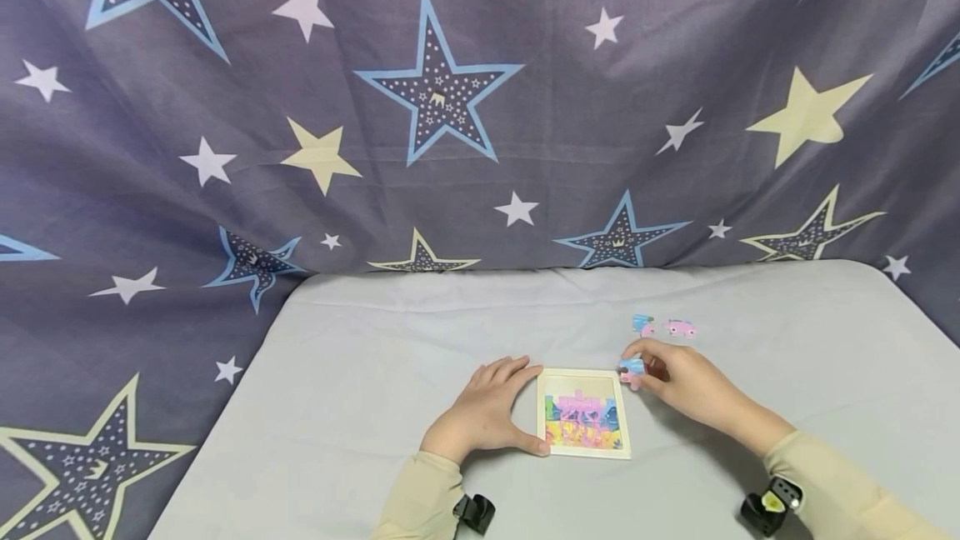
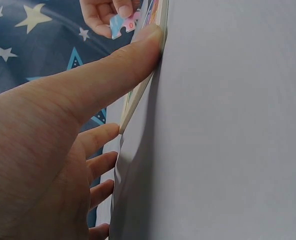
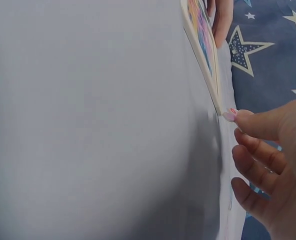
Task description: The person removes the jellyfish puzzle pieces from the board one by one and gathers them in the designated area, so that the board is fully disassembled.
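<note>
My right hand (image 1: 686,380) pinches a blue and pink jigsaw puzzle piece (image 1: 632,367) between thumb and fingers, right at the upper right corner of a puzzle frame. That square cream frame (image 1: 585,372) lies on the bed-like grey surface. Inside it, a partly assembled colourful jigsaw puzzle (image 1: 581,422) fills the lower part, with a bare strip along the top. Spread along the frame's left side, my left hand (image 1: 487,408) presses its thumb (image 2: 138,52) on the lower left corner. Its index fingertip touches the upper left corner, and the fingers are fairly straight.
Two loose puzzle pieces lie beyond my right hand: a blue and pink one (image 1: 642,325) and a mostly pink one (image 1: 681,328). Pale grey cloth (image 1: 360,407) covers the work surface. Behind it hangs a dark star-patterned curtain (image 1: 480,190).
</note>
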`<move>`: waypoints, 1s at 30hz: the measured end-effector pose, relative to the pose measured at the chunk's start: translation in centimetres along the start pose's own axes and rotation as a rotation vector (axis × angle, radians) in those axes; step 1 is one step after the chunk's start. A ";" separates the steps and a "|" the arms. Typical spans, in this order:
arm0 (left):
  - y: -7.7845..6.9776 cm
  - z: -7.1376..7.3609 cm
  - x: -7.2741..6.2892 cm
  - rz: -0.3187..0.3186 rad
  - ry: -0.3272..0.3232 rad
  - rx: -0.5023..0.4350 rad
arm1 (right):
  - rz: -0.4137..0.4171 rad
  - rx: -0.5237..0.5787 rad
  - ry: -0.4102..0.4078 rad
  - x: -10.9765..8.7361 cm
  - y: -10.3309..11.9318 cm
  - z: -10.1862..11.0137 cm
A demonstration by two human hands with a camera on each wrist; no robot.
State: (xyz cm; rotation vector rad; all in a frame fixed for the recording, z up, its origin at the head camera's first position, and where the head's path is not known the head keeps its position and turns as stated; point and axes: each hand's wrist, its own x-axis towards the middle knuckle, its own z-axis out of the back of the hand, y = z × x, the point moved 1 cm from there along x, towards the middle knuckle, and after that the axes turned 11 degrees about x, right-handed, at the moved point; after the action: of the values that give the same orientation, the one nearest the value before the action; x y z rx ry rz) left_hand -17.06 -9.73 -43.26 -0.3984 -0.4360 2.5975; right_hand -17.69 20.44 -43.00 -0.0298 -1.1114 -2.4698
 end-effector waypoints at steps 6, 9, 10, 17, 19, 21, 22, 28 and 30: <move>0.1 -0.2 0.1 0.003 0.000 0.008 | 0.001 0.014 -0.034 -0.5 -0.7 0.6; 0.0 -0.2 0.0 0.003 0.000 0.014 | -0.003 0.016 -0.050 -0.7 -1.1 1.0; 0.0 -0.1 0.0 0.003 0.000 0.014 | -0.004 0.015 -0.054 -0.8 -1.2 1.2; 0.0 -0.1 0.0 0.004 0.001 0.010 | -0.041 0.007 -0.077 -1.2 -2.0 2.7; 0.0 -0.1 0.0 0.004 0.000 0.008 | -0.058 0.010 -0.086 -1.3 -2.3 3.3; -0.1 0.0 -0.1 0.004 -0.001 0.009 | -0.073 0.015 -0.091 -1.5 -2.8 3.8; 0.0 -0.1 -0.1 0.004 -0.002 0.010 | -0.076 0.014 -0.095 -1.5 -3.0 4.0; 0.1 -0.2 0.0 0.006 -0.004 0.012 | -0.052 -0.001 -0.105 -2.0 -4.7 5.2; 0.0 -0.2 0.0 0.007 -0.005 0.010 | -0.038 -0.009 -0.114 -2.1 -5.3 5.6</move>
State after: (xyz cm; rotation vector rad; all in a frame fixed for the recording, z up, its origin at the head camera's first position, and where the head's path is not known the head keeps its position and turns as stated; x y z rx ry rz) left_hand -16.97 -9.72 -43.48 -0.3909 -0.4240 2.6065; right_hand -18.71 28.37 -43.39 -0.1557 -1.1579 -2.5343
